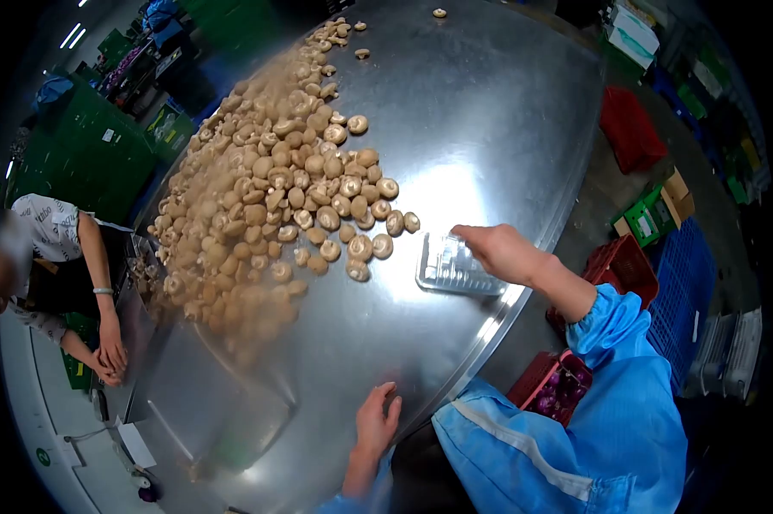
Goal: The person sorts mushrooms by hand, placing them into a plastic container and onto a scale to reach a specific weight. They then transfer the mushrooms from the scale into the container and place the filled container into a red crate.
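Observation:
A clear plastic tray (456,267) lies on the metal table (480,111) close to its right-hand edge. My right hand (502,253) comes over the tray from the right, with its fingers closed at the tray's rim. Low in the view, my left hand (376,420) is over the table near the front edge, thumb apart from the fingers, holding nothing. Just left of the tray begins a large heap of brown mushrooms (266,184), with a few loose ones along its edge.
Across the table on the left stands another person, hands (110,355) together at the table edge. Red crates (630,128) and a crate of purple produce (553,390) sit right of the table. A blue crate (682,291) is beside them. Part of the view is smeared.

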`<state>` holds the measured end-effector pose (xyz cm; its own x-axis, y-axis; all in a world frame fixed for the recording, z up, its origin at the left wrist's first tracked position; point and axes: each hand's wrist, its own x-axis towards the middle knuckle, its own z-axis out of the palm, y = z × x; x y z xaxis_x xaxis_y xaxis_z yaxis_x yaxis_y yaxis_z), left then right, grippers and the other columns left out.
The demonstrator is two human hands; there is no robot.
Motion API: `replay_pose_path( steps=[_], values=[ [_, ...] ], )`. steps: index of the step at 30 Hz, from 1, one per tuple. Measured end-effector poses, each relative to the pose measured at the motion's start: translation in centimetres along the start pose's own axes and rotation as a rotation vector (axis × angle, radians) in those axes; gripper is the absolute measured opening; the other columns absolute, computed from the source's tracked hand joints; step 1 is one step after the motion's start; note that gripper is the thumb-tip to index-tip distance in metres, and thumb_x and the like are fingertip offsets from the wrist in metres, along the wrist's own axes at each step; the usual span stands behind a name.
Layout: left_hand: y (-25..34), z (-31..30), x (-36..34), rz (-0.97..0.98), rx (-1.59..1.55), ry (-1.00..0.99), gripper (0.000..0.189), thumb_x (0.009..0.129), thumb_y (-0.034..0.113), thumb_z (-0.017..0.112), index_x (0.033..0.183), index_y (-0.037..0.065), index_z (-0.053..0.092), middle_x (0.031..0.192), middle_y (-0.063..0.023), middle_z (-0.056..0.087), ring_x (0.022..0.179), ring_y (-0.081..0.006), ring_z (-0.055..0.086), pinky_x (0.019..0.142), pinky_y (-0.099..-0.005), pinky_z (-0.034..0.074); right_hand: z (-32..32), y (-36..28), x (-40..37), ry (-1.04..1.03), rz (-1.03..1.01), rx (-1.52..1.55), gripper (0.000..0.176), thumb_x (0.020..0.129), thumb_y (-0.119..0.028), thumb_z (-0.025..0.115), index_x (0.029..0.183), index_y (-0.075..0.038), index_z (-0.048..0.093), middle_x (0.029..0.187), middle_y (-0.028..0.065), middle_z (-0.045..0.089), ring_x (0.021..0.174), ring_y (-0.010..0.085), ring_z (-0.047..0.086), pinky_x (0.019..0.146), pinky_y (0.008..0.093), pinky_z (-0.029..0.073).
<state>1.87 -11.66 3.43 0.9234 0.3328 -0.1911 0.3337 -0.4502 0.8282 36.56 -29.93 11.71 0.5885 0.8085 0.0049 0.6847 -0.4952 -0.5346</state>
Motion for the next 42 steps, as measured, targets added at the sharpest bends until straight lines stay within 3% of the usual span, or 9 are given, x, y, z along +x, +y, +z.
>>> replay_pose_path(
  steps=[7, 14, 19, 26, 29, 31, 32, 33, 42],
  values=[
    [2.2, -0.4, 7.3, -0.022, 0.006, 0.282, 0.042, 0.086, 0.010, 0.068, 0.126, 0.002, 0.057, 0.120, -0.0179, 0.062, 0.108, -0.0328, 0.061, 0.096, -0.0388, 0.048, 1.0, 10.2, 10.9, 0.294, 0.285, 0.742, 0.040, 0.095, 0.003, 0.045, 0.136, -0.001, 0.044, 0.106, 0.0209, 0.068, 0.083, 0.0237, 0.072, 0.070, 0.0328, 0.060],
    [2.2, -4.1, 19.1, 0.042, -0.167, 0.483, 0.061, 0.087, 0.010, 0.068, 0.141, -0.001, 0.044, 0.139, -0.0185, 0.049, 0.129, -0.0295, 0.047, 0.106, -0.0375, 0.039, 6.1, 17.0, 21.9, 0.242, 0.372, 0.501, 0.050, 0.093, -0.002, 0.053, 0.141, -0.006, 0.042, 0.097, 0.0206, 0.070, 0.072, 0.0251, 0.072, 0.066, 0.0372, 0.059],
    [2.4, -5.6, 29.0, -0.054, -0.236, 0.546, 0.061, 0.092, 0.014, 0.065, 0.145, -0.001, 0.039, 0.143, -0.0173, 0.046, 0.133, -0.0288, 0.044, 0.112, -0.0389, 0.034, 6.9, 12.2, 25.5, 0.242, 0.269, 0.658, 0.039, 0.106, -0.025, 0.038, 0.142, -0.012, 0.046, 0.096, 0.0173, 0.066, 0.070, 0.0244, 0.070, 0.058, 0.0332, 0.060],
    [-1.4, -4.5, 34.7, -0.005, -0.076, 0.549, 0.067, 0.091, 0.022, 0.066, 0.146, -0.001, 0.036, 0.152, -0.0242, 0.032, 0.143, -0.0379, 0.028, 0.118, -0.0446, 0.021, 14.9, 6.4, 26.6, 0.243, 0.380, 0.882, 0.037, 0.106, -0.024, 0.038, 0.140, -0.012, 0.048, 0.087, 0.0148, 0.067, 0.055, 0.0212, 0.064, 0.054, 0.0331, 0.055],
    [-0.4, -4.4, 33.9, 0.021, -0.191, 0.585, 0.068, 0.090, 0.023, 0.066, 0.147, -0.001, 0.036, 0.154, -0.0239, 0.030, 0.144, -0.0384, 0.027, 0.118, -0.0454, 0.020, 16.2, 2.7, 25.7, 0.253, 0.460, 1.153, 0.036, 0.106, -0.026, 0.039, 0.137, -0.013, 0.049, 0.094, 0.0187, 0.067, 0.058, 0.0208, 0.066, 0.055, 0.0360, 0.054],
    [-1.1, -4.4, 33.1, 0.055, -0.073, 0.621, 0.066, 0.089, 0.023, 0.067, 0.145, 0.001, 0.039, 0.152, -0.0240, 0.032, 0.142, -0.0394, 0.029, 0.118, -0.0467, 0.021, 17.1, 0.5, 24.8, 0.169, 0.520, 1.107, 0.035, 0.107, -0.027, 0.037, 0.137, -0.014, 0.050, 0.104, 0.0201, 0.066, 0.077, 0.0240, 0.070, 0.070, 0.0367, 0.055],
    [-0.8, -4.6, 32.5, 0.042, -0.054, 0.634, 0.065, 0.089, 0.023, 0.067, 0.144, 0.002, 0.041, 0.152, -0.0242, 0.033, 0.142, -0.0398, 0.030, 0.117, -0.0470, 0.021, 18.4, -0.8, 24.6, 0.432, 0.220, 0.823, 0.035, 0.107, -0.027, 0.036, 0.137, -0.015, 0.051, 0.114, 0.0192, 0.065, 0.100, 0.0280, 0.067, 0.089, 0.0362, 0.051],
    [-0.6, -4.8, 31.8, 0.027, -0.033, 0.647, 0.064, 0.089, 0.023, 0.067, 0.143, 0.002, 0.042, 0.151, -0.0244, 0.034, 0.141, -0.0402, 0.031, 0.117, -0.0473, 0.022, 19.1, -1.5, 24.1, 0.289, 0.326, 1.023, 0.036, 0.108, -0.026, 0.036, 0.138, -0.012, 0.051, 0.126, 0.0164, 0.062, 0.120, 0.0281, 0.056, 0.104, 0.0340, 0.040],
    [0.2, -7.6, 22.8, 0.126, 0.028, 0.671, 0.067, 0.088, 0.021, 0.065, 0.147, 0.004, 0.039, 0.154, -0.0194, 0.033, 0.143, -0.0338, 0.032, 0.117, -0.0424, 0.025, 22.1, -5.7, 19.3, 0.210, 0.388, 1.419, 0.040, 0.108, -0.027, 0.037, 0.138, -0.005, 0.051, 0.135, 0.0116, 0.056, 0.127, 0.0206, 0.050, 0.109, 0.0309, 0.035]
  ],
)
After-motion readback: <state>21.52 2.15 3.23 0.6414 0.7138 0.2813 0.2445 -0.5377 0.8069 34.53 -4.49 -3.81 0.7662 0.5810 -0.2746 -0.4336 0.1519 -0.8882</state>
